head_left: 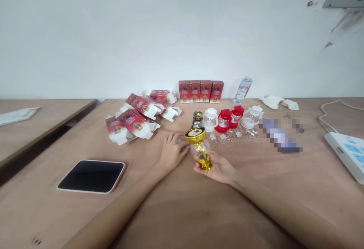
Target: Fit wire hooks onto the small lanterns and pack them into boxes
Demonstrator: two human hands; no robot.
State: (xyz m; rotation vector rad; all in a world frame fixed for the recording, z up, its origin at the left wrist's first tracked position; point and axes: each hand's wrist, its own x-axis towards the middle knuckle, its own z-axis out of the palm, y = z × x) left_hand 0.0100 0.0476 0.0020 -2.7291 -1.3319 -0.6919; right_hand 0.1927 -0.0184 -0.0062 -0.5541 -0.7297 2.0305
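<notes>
So we've got the gold lantern (201, 148) flipped bottom-up in our right hand (220, 168), just above the near-middle part of the table (182, 211). Its wide round base is on top, with the flat face pointing up and a bit toward us, and the narrower cap end is down by our palm. Long axis is mostly upright but leaning, base end off to the left, cap end to the right. Right fingers are clamped around that lower gold end.

Our left hand (171, 152) is just beside the base, fingers bent; can't tell if they're pinching anything or touching the lantern.

Behind it we've got a dark bronze lantern (197, 119), white lanterns (210, 120) and red lanterns (224, 121) in a row, with small metal pieces (226, 140) in front. Opened red boxes (137, 122) lie to the left, phone (92, 176) nearer us.
</notes>
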